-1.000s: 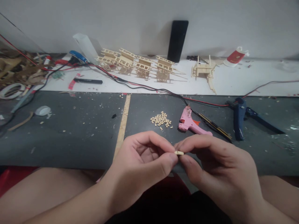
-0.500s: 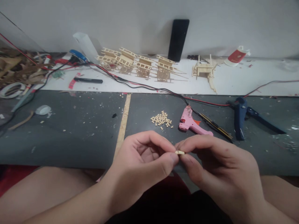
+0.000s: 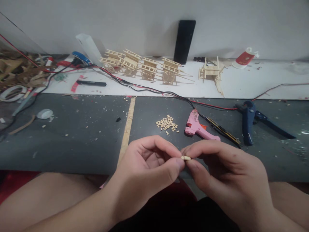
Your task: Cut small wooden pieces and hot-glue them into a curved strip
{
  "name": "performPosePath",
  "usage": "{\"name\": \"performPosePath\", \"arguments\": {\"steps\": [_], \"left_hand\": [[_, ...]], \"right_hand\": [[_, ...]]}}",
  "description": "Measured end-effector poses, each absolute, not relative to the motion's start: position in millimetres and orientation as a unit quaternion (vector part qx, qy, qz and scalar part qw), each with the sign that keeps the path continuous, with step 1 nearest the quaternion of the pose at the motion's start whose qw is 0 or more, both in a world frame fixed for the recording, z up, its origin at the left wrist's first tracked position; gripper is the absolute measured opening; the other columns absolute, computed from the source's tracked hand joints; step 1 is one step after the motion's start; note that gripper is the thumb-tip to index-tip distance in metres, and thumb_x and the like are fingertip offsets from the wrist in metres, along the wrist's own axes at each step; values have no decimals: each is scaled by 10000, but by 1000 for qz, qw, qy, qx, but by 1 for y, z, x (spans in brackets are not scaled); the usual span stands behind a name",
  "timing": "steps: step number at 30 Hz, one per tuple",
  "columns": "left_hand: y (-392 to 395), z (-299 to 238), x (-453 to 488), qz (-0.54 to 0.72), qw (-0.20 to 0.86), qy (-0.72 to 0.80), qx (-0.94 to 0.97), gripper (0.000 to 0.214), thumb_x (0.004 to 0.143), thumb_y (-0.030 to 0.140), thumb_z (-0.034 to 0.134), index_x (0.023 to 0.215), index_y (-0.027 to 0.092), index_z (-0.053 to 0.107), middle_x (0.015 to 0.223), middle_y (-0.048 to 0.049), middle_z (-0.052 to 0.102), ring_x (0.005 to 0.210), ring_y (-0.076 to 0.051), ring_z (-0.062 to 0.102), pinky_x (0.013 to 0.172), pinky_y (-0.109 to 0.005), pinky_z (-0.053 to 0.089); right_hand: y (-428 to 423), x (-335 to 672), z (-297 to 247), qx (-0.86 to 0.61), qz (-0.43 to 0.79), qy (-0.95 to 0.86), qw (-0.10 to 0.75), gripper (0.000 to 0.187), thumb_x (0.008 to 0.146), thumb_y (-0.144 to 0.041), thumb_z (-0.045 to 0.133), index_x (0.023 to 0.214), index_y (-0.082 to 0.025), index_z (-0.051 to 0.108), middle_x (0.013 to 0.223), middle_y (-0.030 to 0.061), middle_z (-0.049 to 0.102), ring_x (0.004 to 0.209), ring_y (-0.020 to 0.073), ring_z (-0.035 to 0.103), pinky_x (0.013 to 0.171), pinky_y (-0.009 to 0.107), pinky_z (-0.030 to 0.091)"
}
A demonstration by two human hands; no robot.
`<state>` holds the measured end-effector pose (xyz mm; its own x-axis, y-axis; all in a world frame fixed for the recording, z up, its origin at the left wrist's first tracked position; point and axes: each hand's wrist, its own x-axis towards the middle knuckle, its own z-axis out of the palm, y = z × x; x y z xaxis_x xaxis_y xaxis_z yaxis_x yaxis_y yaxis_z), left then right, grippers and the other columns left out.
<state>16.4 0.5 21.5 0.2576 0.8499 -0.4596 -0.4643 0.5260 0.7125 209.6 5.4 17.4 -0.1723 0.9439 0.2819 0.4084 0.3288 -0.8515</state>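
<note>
Left hand (image 3: 142, 170): grip pinched nearly closed, thumb and forefinger on the left end of the piece
Right hand (image 3: 234, 174): thumb and forefinger likewise closed about the same piece
Small pale wooden piece (image 3: 186, 158): between the fingertips of both hands, over the tabletop's near edge
Dark grey tabletop (image 3: 79, 145): bears a loose heap of tiny pale wooden blocks (image 3: 167, 123) beyond the hands
Pink plastic glue gun (image 3: 196, 125): right of the heap
Miniature pale wooden carts (image 3: 147, 67): on the white strip (image 3: 116, 88) behind
Black phone (image 3: 184, 42): leaning against the grey wall (image 3: 135, 25)
</note>
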Motion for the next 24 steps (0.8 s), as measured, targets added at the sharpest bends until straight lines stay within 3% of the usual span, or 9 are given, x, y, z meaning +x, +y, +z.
{"name": "performPosePath", "arguments": {"steps": [12, 19, 24], "left_hand": [[-1, 20, 16, 433, 759, 427, 233, 282, 681, -48, 984, 782, 178, 848, 805, 13, 803, 690, -66, 689, 638, -88, 556], [-2, 16, 13, 438, 750, 414, 273, 135, 907, 97, 917, 839, 182, 836, 854, -2, 809, 741, -71, 714, 684, -99, 586], [-1, 16, 13, 436, 742, 416, 295, 158, 873, 77, 934, 842, 194, 833, 858, 8, 813, 745, -66, 720, 697, -91, 586]], "right_hand": [[6, 210, 17, -487, 321, -693, 424, 167, 869, -146, 762, 888, -312, 777, 813, -108, 860, 680, 88, 817, 627, 109, 603], [5, 213, 18, -482, 334, -690, 424, 153, 857, -165, 769, 931, -297, 784, 846, -73, 875, 711, 111, 836, 632, 118, 619], [8, 216, 10, -468, 382, -670, 432, 149, 888, -187, 763, 960, -309, 809, 904, -62, 882, 782, 129, 849, 698, 140, 651]]}}
